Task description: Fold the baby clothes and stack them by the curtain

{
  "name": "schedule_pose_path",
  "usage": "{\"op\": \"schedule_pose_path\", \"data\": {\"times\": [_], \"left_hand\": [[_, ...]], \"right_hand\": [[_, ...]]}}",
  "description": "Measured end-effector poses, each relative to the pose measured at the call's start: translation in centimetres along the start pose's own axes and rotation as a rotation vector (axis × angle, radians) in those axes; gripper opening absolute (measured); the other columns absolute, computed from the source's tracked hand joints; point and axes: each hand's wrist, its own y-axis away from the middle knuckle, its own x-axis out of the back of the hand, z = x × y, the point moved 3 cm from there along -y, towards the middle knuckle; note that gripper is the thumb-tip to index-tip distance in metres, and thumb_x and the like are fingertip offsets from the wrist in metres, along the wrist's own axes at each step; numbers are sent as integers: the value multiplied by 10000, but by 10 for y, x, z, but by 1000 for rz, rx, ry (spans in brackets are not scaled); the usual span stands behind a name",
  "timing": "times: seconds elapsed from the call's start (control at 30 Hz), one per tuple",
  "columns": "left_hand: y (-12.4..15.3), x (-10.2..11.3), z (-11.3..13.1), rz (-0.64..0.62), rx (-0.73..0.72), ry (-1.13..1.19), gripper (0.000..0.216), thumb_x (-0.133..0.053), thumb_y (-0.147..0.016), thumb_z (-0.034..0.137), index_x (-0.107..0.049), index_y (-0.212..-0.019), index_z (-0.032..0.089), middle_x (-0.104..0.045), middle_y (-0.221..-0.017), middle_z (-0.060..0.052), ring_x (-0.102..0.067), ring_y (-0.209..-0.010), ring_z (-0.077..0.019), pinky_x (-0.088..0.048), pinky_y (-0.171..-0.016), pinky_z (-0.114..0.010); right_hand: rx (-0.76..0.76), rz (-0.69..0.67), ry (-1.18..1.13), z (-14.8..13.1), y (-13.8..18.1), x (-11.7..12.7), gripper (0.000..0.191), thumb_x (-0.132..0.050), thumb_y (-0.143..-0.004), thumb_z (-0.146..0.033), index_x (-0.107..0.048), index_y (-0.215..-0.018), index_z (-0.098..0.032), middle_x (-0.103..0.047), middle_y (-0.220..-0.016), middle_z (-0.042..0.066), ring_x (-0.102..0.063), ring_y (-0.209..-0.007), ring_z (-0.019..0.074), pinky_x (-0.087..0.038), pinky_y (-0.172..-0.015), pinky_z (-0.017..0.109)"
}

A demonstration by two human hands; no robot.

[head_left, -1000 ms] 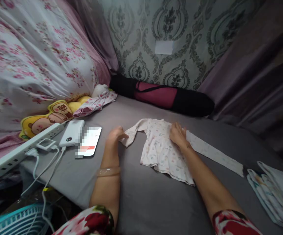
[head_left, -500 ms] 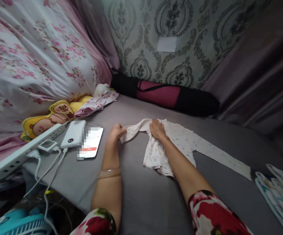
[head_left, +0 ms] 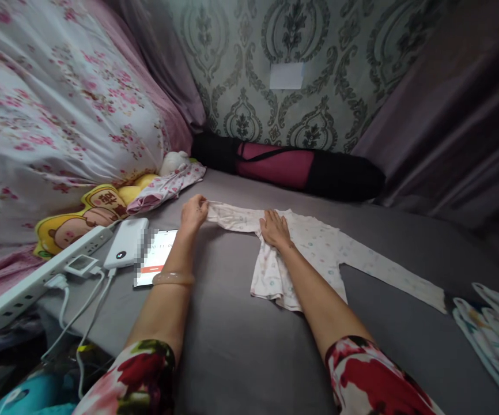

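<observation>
A small white long-sleeved shirt (head_left: 314, 248) with a faint pattern lies spread on the grey bed sheet (head_left: 232, 323). At the cuff of its left sleeve, my left hand (head_left: 195, 212) is closed on the fabric and holds the sleeve stretched out sideways. My right hand (head_left: 275, 229) lies flat on the shirt near that shoulder, fingers extended and pressing down. The right sleeve stretches out toward the folded clothes on the right. Some creases show in the body of the shirt below my right hand.
Left of my left arm lie a phone (head_left: 157, 259), a white power bank (head_left: 128, 242) and a power strip (head_left: 37, 276) with cables. A pig-face cushion (head_left: 80, 219) sits behind them. A black and maroon bag (head_left: 288, 167) lies along the wall. Folded clothes (head_left: 491, 334) lie at right.
My left hand has moved away and a little left with the cuff, so the left sleeve is now straighter. My right hand stays on the shirt. The view has shifted slightly.
</observation>
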Motion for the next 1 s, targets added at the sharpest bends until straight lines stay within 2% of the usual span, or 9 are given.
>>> {"op": "schedule_pose_path", "data": {"times": [0.13, 0.37, 0.57, 0.63, 0.7, 0.77, 0.9, 1.0], "left_hand": [[-6, -7, -6, -41, -78, -119, 330, -397, -926, 293, -642, -1128, 202, -664, -1081, -123, -615, -1022, -246, -457, -872, -309], [5, -23, -11, -189, -89, -329, 344, -341, -951, 286, -600, -1148, 174, -591, -1101, -188, -640, -945, -296, -483, -789, -371], [8, -24, -9, -213, -132, -420, 364, -304, -931, 185, -554, -1190, 129, -567, -1140, -222, -638, -955, -308, -487, -790, -395], [8, -22, -5, -145, -124, -444, 377, -294, -907, 124, -569, -1163, 105, -562, -1151, -242, -614, -1008, -324, -469, -828, -418], [10, -22, 7, -45, -132, -458, 383, -291, -884, 81, -588, -1127, 77, -548, -1176, -265, -567, -1088, -352, -433, -882, -452], [16, -27, 29, -12, -202, -420, 371, -303, -882, 77, -602, -1101, 74, -546, -1197, -266, -525, -1145, -365, -391, -931, -478], [40, -58, 95, -125, -457, -151, 339, -352, -947, 209, -560, -1198, 119, -587, -1222, -203, -509, -1190, -308, -342, -1013, -445], [57, -88, 135, -236, -487, 17, 404, -285, -998, 340, -529, -1242, 130, -625, -1199, -175, -547, -1160, -257, -369, -1006, -381]], "right_hand": [[-8, 17, 25, 0, -1, -2, 599, -185, -998, -400, -274, -1516, -113, -234, -1592, 83, -144, -1467, 230, -74, -1183, 445], [-11, 35, 40, 0, 0, -2, 600, -200, -996, -411, -286, -1515, -123, -255, -1586, 76, -155, -1462, 249, -84, -1176, 449], [-16, 50, 56, -1, 1, -2, 587, -207, -997, -402, -295, -1512, -135, -263, -1584, 74, -159, -1461, 243, -88, -1175, 441], [-18, 51, 56, -2, 0, -2, 584, -213, -995, -401, -300, -1510, -141, -263, -1584, 73, -162, -1461, 241, -89, -1175, 440], [-21, 46, 52, -2, 0, -2, 584, -218, -994, -399, -302, -1510, -139, -263, -1584, 74, -163, -1460, 241, -89, -1176, 441], [-21, 46, 49, -3, 1, -1, 585, -219, -993, -396, -301, -1510, -133, -264, -1583, 76, -162, -1461, 242, -89, -1176, 443], [-24, 36, 66, -2, 3, 0, 579, -213, -994, -377, -280, -1518, -140, -247, -1590, 73, -145, -1467, 238, -86, -1176, 443], [18, -14, 129, 0, 6, 1, 639, -366, -948, -352, -228, -1538, -150, -188, -1607, 73, -105, -1476, 254, -76, -1181, 442]]}}
